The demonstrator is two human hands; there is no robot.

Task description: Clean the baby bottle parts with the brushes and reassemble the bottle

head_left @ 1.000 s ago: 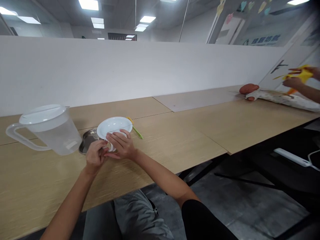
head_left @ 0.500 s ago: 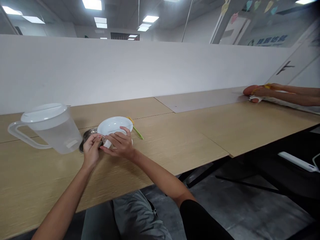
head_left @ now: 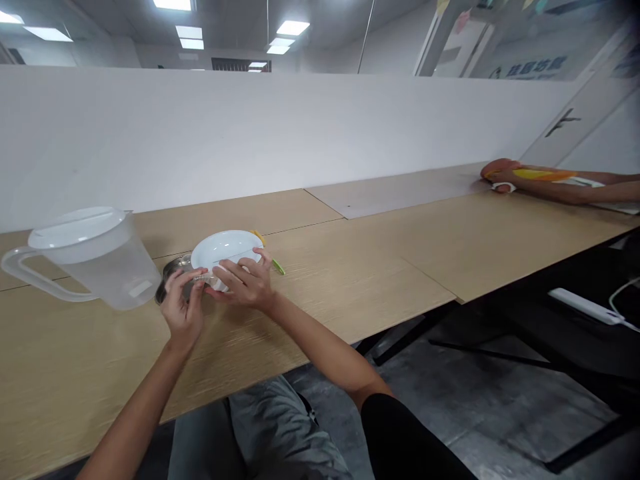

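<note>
1. At twelve o'clock I see a white plate [head_left: 224,248] above a silver-grey steel tray [head_left: 171,272].
2. At ten o'clock, a clear pitcher [head_left: 103,273] has a white lid [head_left: 77,228].
3. Around one o'clock, a utensil handle [head_left: 278,268] shows yellow and green.
4. At two o'clock, a strip [head_left: 543,175] shows yellow and orange.
5. The tabletop [head_left: 325,313] shows pale oak grain.
6. At five o'clock, I see a black sleeve [head_left: 410,437].

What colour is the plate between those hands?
The plate is plain white, best seen in the head view.

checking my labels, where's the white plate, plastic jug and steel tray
white plate [head_left: 223,248], head view, upper face near far rim
plastic jug [head_left: 113,277], head view, clear body below lid
steel tray [head_left: 173,268], head view, rim showing beside the plate
</note>
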